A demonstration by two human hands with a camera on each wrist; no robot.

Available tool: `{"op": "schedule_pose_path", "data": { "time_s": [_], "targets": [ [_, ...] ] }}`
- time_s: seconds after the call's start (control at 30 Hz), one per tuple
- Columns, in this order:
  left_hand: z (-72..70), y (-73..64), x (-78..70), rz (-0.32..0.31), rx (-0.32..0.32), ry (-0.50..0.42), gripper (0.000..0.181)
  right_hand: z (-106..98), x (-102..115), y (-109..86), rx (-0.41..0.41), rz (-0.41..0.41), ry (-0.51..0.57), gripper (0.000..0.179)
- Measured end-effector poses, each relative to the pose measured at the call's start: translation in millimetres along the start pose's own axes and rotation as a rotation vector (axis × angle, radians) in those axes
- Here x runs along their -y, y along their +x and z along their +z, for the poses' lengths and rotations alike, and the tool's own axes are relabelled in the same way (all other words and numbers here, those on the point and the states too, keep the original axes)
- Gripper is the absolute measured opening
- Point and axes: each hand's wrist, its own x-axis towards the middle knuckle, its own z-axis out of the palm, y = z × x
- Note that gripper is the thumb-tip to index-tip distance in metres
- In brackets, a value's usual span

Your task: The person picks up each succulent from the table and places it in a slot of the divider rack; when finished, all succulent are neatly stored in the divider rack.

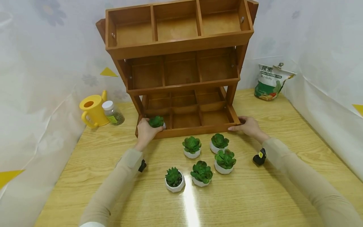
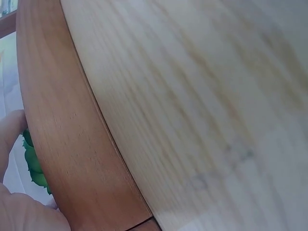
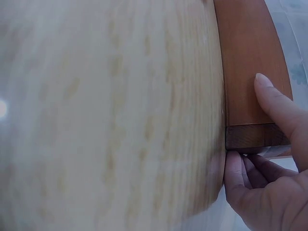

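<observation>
Three tiers of reddish-brown wood make the rack in the head view, each divided by thin boards into rectangular compartments. At the lowest tier, the left hand holds a small succulent in a white pot, its fingers and thumb closed around it, at the front left compartment; whether the pot touches the floor there, I cannot tell. The right hand grips the right front corner of this same tier. On the table, of pale yellow grain with a glossy reflection, stand five other succulents, four broad-leaved and one spiky, in white pots. A smooth yellow watering can and a transparent jar are at the left; a clipped plastic bag is at the right

In the left wrist view, the smooth front board hides most of the succulent; only green leaf edges appear beside the hand

In the right wrist view, the thumb lies upon the wooden face, and the other fingers curl at its squared end
</observation>
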Motion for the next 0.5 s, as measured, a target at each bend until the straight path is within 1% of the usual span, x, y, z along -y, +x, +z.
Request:
{"op": "schedule_pose_path", "data": {
  "time_s": [0.13,0.27,0.37,0.5],
  "targets": [
    [-1.5,0.3,-0.2,0.000,0.015,-0.001,0.080,0.8,-0.2,-0.4,-0.002,-0.005,0.001,0.094],
    [-3.2,1.2,-0.5,0.018,0.014,0.000,0.084,0.1,0.4,-1.4,-0.011,-0.011,0.000,0.094],
    [-4.6,0.3,0.1,0.042,-0.004,0.005,0.087,0.1,0.4,-1.8,-0.023,-0.010,-0.001,0.094],
    [-7.7,-4.7,1.8,0.079,-0.042,0.001,0.090,0.4,1.5,-2.3,-0.021,-0.011,0.004,0.094]
  ]
}}
